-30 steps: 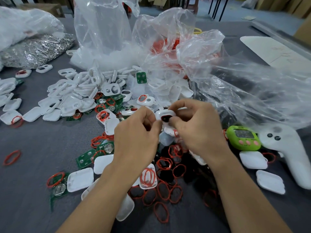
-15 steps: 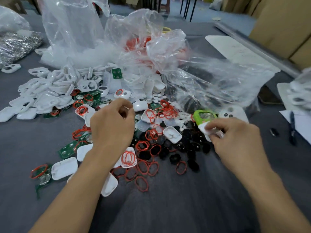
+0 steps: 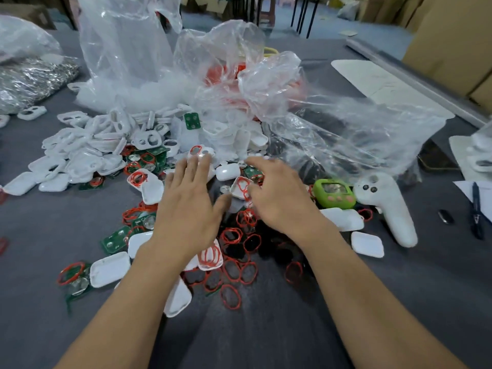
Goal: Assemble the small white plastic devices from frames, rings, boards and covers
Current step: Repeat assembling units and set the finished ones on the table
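My left hand [image 3: 190,201] hovers over the middle of the pile with fingers spread and straight, its fingertips near a white frame with a red ring [image 3: 199,151]. My right hand [image 3: 279,195] reaches in beside it with loosely bent fingers and holds nothing that I can see. Between the hands lies a white cover holding red rings [image 3: 241,187]. White frames [image 3: 87,145] are heaped at the left, green boards [image 3: 113,242] and red rings [image 3: 231,272] are scattered near my wrists, and white covers [image 3: 110,269] lie around them.
Crumpled clear plastic bags [image 3: 239,83] rise behind the pile. A green device [image 3: 334,193] and a white controller-shaped part [image 3: 386,206] sit at the right, with a pen [image 3: 476,209] and paper further right. A silvery bag [image 3: 32,81] lies far left.
Both hands came apart from the small white piece they held together. The right hand swung out right and came back to the pile. The left hand has opened flat over the pile.
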